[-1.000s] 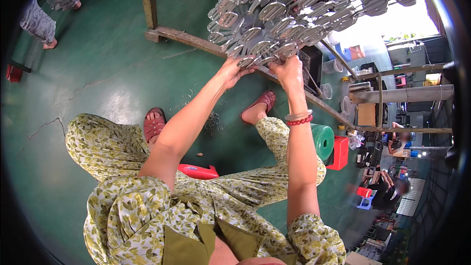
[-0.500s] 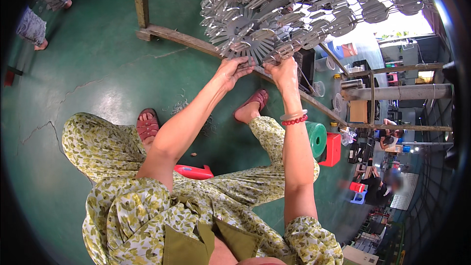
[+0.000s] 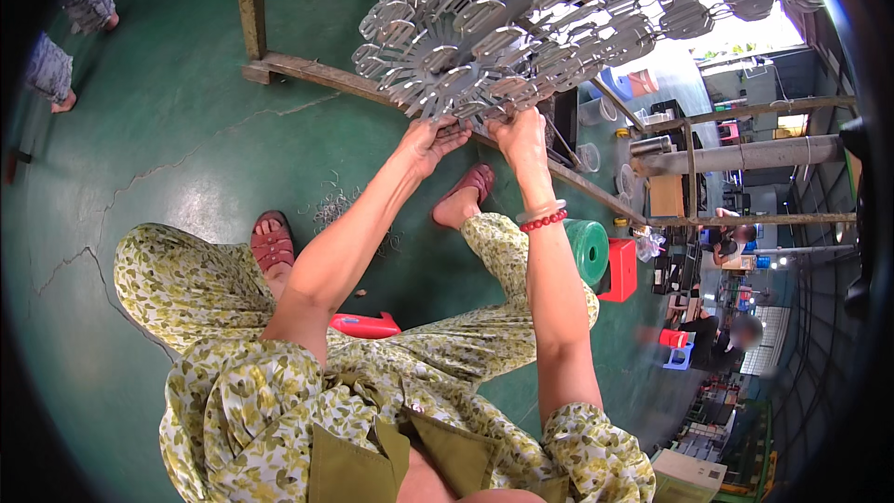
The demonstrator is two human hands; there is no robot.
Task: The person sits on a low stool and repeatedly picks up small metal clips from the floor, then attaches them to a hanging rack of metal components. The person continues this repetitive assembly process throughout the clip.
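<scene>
Cluster of silver looped metal pieces [image 3: 438, 61], seen beyond the brown rail [image 3: 326, 77] and overlapping it in view. At the near edge of the cluster, before the rail, the left hand [image 3: 433, 142] has its fingers slightly parted and the right hand [image 3: 520, 138] is narrow with curled fingers; whether either grips a piece cannot be told. Thin scraps [image 3: 333, 205] lie on the green floor [image 3: 196, 168], on the person's side of the rail.
</scene>
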